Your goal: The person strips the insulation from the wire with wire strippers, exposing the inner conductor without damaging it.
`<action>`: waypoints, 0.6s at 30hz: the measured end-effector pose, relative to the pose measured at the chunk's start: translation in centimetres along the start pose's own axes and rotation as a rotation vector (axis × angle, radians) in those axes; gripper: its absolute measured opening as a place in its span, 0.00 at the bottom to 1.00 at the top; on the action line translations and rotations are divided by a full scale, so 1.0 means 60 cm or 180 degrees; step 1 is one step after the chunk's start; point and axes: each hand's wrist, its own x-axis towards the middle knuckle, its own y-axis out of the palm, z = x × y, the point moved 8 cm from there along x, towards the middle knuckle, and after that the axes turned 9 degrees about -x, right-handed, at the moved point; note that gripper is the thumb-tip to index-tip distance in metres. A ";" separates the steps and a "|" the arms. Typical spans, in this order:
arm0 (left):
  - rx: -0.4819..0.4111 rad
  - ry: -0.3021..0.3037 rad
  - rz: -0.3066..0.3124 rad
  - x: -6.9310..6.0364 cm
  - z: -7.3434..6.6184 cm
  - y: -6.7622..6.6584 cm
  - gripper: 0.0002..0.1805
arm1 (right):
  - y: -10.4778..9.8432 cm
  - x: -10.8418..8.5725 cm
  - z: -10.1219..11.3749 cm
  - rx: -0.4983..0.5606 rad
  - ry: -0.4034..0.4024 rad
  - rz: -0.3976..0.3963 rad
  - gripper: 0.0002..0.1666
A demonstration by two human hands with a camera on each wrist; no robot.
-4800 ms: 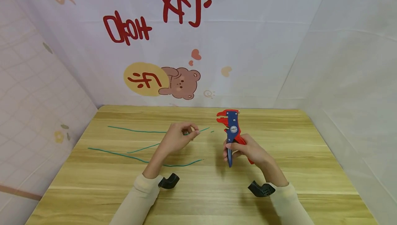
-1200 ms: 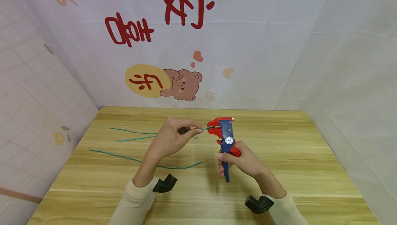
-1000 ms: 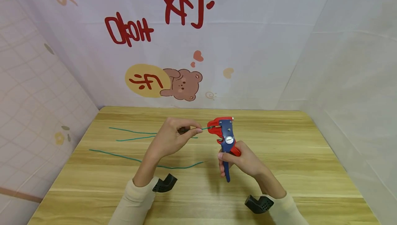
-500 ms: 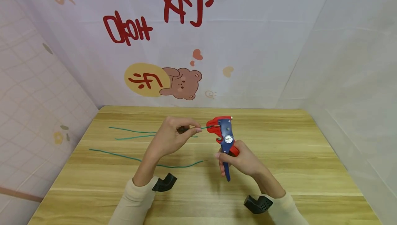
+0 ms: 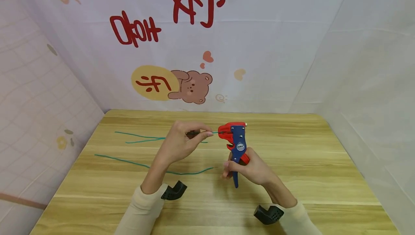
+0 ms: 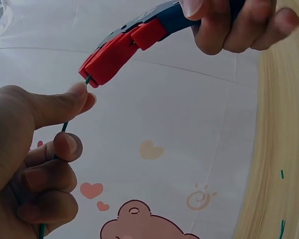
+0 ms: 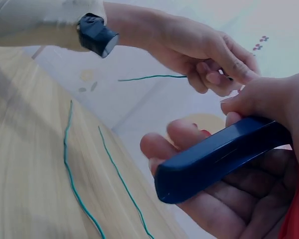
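My left hand pinches a thin green wire between thumb and forefinger. The wire's tip sits between the red jaws of a blue and red wire stripper, held just above the table. In the left wrist view, the wire enters the stripper's red nose, and its tail runs down past my curled fingers. My right hand holds the stripper by its handles. The right wrist view has the blue handle lying across the fingers, with the thumb over it.
On the wooden table, one green wire lies behind my left hand and another passes beneath the left wrist. A short green piece lies on the wood. A printed cloth backdrop rises behind the table.
Since the oldest frame, the wire's end has come between the stripper's jaws, and the stripper has moved left and lower. Lately the right fingers have loosened slightly on the handle and the held wire's tail has shifted.
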 end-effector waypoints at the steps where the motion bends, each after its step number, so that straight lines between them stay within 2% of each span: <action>1: 0.0010 0.0011 -0.0011 0.000 -0.001 0.000 0.02 | 0.001 0.000 0.000 0.0036 0.0006 -0.0008 0.08; 9: 0.0066 0.0034 -0.0035 0.000 -0.002 0.001 0.02 | 0.011 -0.005 -0.008 0.0333 0.0273 0.0002 0.09; 18: 0.0198 0.0068 -0.0120 -0.001 0.001 0.000 0.03 | 0.017 -0.001 -0.007 0.0368 0.0109 -0.0116 0.09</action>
